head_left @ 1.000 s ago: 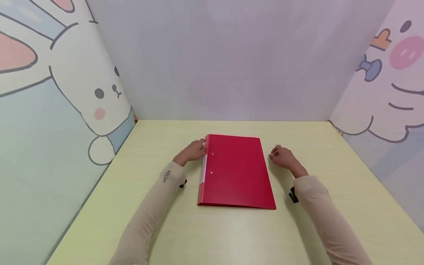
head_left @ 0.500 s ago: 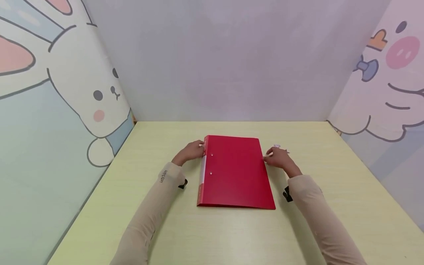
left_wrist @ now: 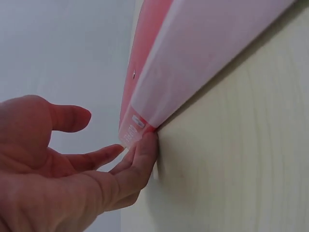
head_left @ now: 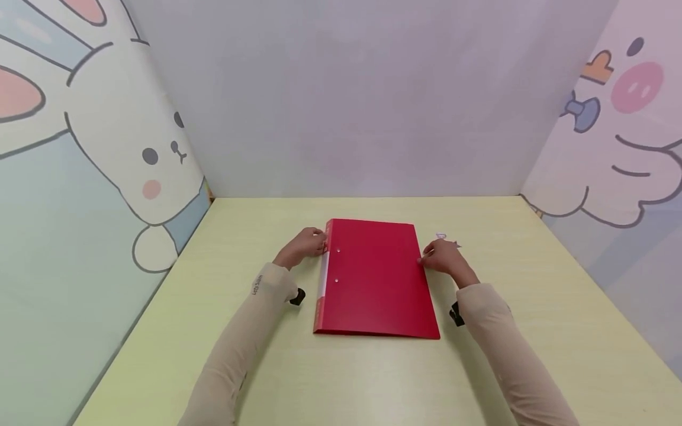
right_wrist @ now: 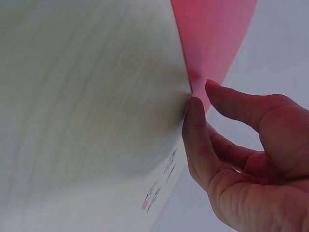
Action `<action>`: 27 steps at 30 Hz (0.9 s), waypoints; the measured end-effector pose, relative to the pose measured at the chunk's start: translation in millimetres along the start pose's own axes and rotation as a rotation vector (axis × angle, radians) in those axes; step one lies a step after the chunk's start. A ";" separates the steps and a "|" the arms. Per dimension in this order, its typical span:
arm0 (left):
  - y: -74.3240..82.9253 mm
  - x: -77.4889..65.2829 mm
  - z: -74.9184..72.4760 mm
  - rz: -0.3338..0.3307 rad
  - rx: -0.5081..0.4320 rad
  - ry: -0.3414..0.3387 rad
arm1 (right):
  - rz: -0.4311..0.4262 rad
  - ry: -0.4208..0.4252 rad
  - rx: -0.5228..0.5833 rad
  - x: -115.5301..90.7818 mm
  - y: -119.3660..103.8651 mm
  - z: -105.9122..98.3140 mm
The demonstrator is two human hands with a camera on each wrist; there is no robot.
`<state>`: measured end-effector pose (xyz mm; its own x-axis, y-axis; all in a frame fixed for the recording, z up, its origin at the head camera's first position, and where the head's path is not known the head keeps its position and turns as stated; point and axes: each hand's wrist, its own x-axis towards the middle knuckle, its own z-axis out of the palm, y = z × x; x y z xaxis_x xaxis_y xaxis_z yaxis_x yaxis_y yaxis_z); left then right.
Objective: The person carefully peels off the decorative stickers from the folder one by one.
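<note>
A red ring-binder-style folder [head_left: 375,278] lies closed on the table, its spine, with a white label, facing left. At the spine's far end, my left hand [head_left: 305,244] touches the folder. Its fingertips rest against the spine's lower edge in the left wrist view, while the thumb [left_wrist: 72,118] stands away from it. My right hand [head_left: 443,257] is at the folder's right edge. In the right wrist view the index finger [right_wrist: 195,121] touches that edge and the thumb [right_wrist: 231,101] is close over the red cover, a gap showing between thumb and finger.
Small paper-like pieces with printed pictures [head_left: 441,235] lie on the pale wooden table [head_left: 373,378] just beyond my right hand. A plain wall [head_left: 367,100] stands behind the table, and cartoon-printed panels [head_left: 122,148] flank it.
My right hand has moved left from beside the small pieces to the folder's right edge, uncovering them. The left hand stays at the spine. The view has shifted slightly.
</note>
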<state>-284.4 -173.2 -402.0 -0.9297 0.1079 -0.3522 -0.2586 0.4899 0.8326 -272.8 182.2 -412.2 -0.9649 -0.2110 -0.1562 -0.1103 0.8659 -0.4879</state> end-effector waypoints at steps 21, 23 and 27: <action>4.3 -0.9 -3.6 0.010 -0.101 -0.035 | 0.040 -0.040 0.050 -2.6 -4.8 7.3; 6.6 -3.1 -2.9 0.012 -0.101 -0.030 | 0.034 -0.042 0.048 -3.2 -5.1 7.2; 9.6 -5.7 -1.4 0.008 -0.074 -0.019 | 0.022 -0.050 0.047 -3.7 -4.9 6.4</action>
<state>-282.0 -170.3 -391.4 -0.9270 0.1285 -0.3524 -0.2700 0.4236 0.8647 -267.1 175.9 -414.8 -0.9538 -0.2154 -0.2095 -0.0765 0.8484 -0.5237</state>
